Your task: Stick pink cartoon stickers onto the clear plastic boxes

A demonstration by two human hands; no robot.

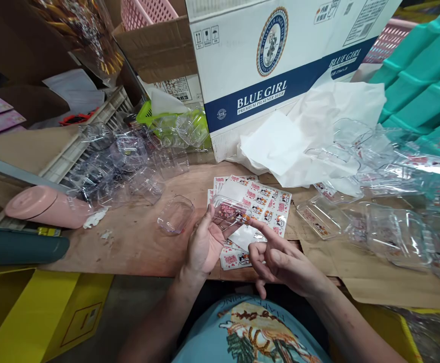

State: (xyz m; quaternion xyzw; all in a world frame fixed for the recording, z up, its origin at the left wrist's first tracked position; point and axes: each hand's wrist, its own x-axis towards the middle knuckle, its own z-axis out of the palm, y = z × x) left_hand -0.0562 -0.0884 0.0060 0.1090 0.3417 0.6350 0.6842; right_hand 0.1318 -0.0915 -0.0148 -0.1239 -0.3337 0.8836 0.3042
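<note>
My left hand (207, 243) holds a clear plastic case (229, 209) with pink lettering and a cartoon cat sticker on it, thumb at its left edge. The index finger of my right hand (276, 254) touches the case's right end near the cat; its other fingers are loosely curled with nothing visible in them. Beneath the case lie sticker sheets (278, 206) printed with cats and pink text. A clear case (175, 215) without a visible sticker rests on the wooden table (129, 247), left of my left hand.
Clear cases are piled at left (129, 151) and stickered ones at right (397, 234). White paper (276, 141) lies before a large beer carton (242, 60). A pink bottle (48, 206) and dark flask (23, 246) lie at left; teal bins (428, 75) stand right.
</note>
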